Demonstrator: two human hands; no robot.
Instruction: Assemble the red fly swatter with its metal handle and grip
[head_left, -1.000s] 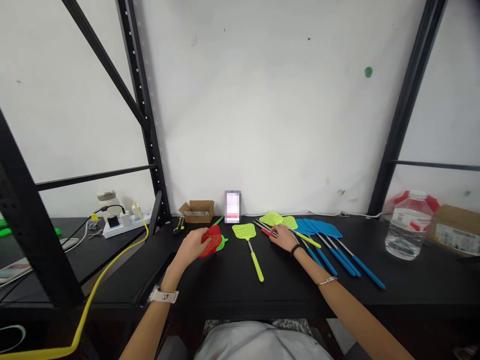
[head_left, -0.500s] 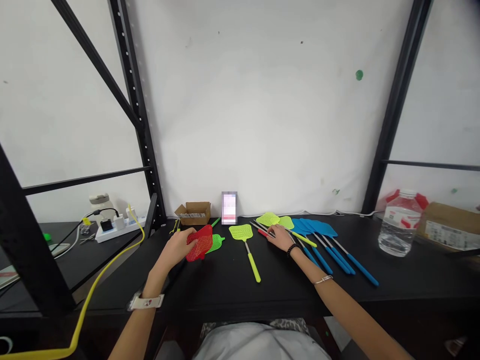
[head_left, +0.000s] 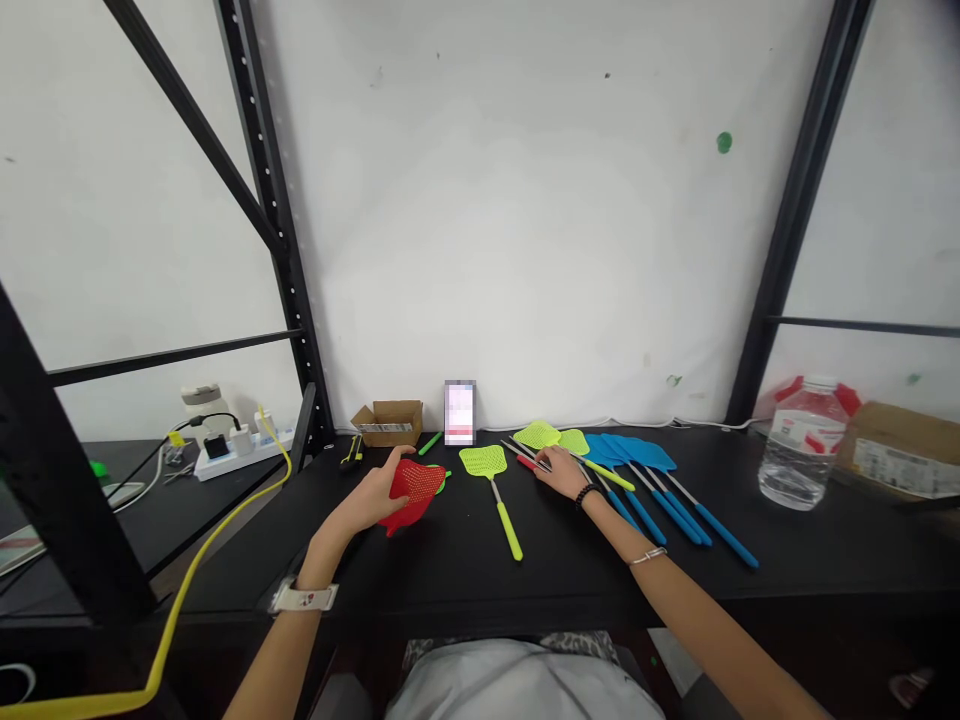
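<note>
A red fly swatter head (head_left: 417,492) is pinched in my left hand (head_left: 379,496), tilted above the black table, with its mesh facing up. Part of a green swatter head (head_left: 444,481) shows behind it. My right hand (head_left: 561,472) is closed over a red handle (head_left: 528,463) beside thin metal rods (head_left: 517,447); the fingers hide how many it grips. A lone yellow-green fly swatter (head_left: 508,530) lies between my hands. Two more yellow-green heads (head_left: 537,434) lie beyond my right hand, and several blue fly swatters (head_left: 679,515) fan out to its right.
A small open cardboard box (head_left: 391,422), a green stick (head_left: 430,443) and a phone (head_left: 460,412) stand or lie along the wall. A yellow-black tool (head_left: 351,454) is near the box. A large water bottle (head_left: 802,445) and a carton (head_left: 907,450) are right; a yellow cable (head_left: 196,570) runs left.
My left hand has moved slightly right and turned the red swatter head flatter, so it covers more of the green head. My right hand has stayed in place.
</note>
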